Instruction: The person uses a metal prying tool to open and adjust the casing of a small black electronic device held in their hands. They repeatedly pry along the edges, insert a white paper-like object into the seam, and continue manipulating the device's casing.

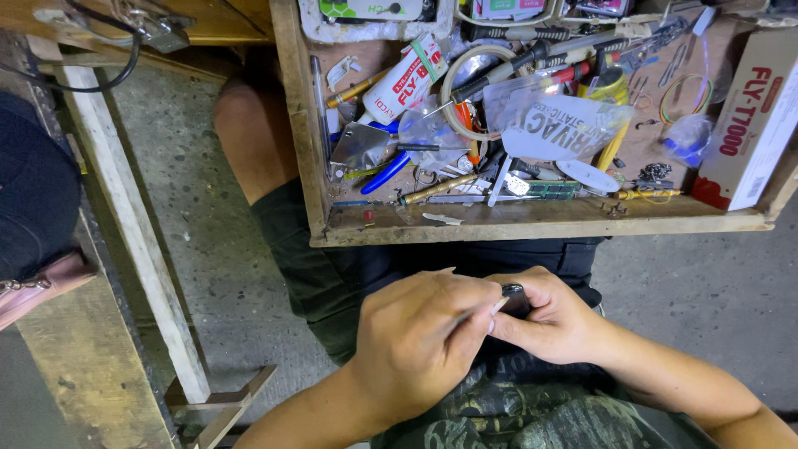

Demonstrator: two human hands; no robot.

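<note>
where fingertips (490, 320) meet, dark part (514, 298).

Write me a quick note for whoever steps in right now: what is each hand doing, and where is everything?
Left hand: pinches a thin, pale pointed tool, tip against the small dark object.
Right hand: grips that small dark object over the lap.
Open wooden drawer just above holds the cluttered spare tools, with blue-handled pliers.
Done: object held, tool applied. How far the work has got cannot be told.
</note>
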